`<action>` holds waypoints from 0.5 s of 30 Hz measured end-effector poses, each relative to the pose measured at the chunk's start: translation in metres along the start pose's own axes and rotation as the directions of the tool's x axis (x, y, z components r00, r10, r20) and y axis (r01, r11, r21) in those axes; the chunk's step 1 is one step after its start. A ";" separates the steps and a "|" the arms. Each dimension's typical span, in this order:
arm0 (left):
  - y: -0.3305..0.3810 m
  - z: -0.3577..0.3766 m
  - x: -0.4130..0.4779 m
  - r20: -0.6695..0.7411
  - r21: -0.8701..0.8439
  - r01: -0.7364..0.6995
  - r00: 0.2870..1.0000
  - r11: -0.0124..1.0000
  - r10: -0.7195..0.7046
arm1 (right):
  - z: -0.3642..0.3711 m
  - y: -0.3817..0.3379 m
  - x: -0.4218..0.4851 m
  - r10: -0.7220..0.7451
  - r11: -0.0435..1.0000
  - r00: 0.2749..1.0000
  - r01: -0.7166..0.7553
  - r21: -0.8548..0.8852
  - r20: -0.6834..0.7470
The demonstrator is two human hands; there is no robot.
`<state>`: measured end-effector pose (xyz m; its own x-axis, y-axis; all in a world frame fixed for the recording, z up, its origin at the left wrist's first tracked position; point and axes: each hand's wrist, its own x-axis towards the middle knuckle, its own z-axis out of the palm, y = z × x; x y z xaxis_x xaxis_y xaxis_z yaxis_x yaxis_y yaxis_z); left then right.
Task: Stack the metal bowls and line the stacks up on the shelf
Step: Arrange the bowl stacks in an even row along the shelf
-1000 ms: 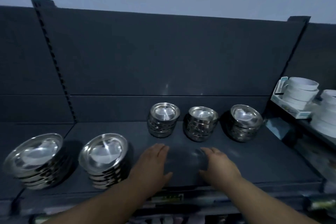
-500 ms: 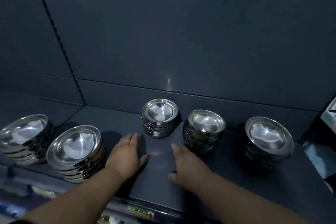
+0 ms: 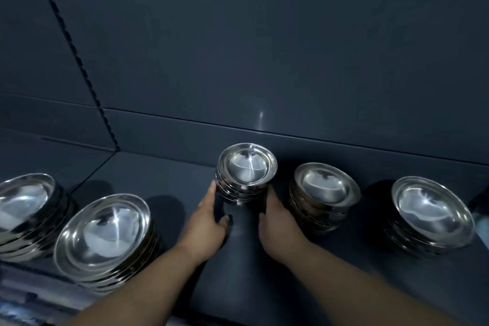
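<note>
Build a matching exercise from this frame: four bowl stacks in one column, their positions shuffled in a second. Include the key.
Column 1
1. centre stack
2. far-left stack
3. far-right stack
4. second-from-left stack

Column 2
A. cut off by the frame's left edge
B. closest to the front of the shelf
C. between the left hand and the right hand, fingers at its sides
D. right end of the row, no hand near it

Pairs: 1-C, 2-A, 3-D, 4-B
</note>
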<state>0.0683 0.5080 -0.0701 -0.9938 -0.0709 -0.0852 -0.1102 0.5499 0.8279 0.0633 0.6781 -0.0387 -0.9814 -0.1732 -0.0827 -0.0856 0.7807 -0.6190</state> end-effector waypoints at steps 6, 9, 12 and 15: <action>0.000 0.004 -0.014 0.011 -0.006 -0.022 1.000 1.000 0.022 | 0.003 0.007 -0.010 -0.013 0.994 1.000 0.014 0.108 -0.005; 0.002 0.006 -0.027 0.010 -0.008 -0.031 0.999 0.999 0.031 | 0.004 0.012 -0.020 -0.028 0.987 0.999 0.030 0.159 -0.015; 0.001 0.009 -0.045 -0.003 -0.026 -0.012 1.000 1.000 0.012 | 0.003 0.015 -0.034 -0.038 0.981 0.999 0.041 0.190 -0.016; 0.003 0.012 -0.069 -0.022 -0.029 -0.001 1.000 1.000 0.001 | 0.000 0.019 -0.053 -0.062 0.980 0.998 0.059 0.191 0.010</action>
<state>0.1364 0.5243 -0.0686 -0.9934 -0.0887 -0.0724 -0.1084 0.5257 0.8437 0.1138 0.7016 -0.0461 -0.9723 -0.2279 -0.0520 -0.1094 0.6402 -0.7604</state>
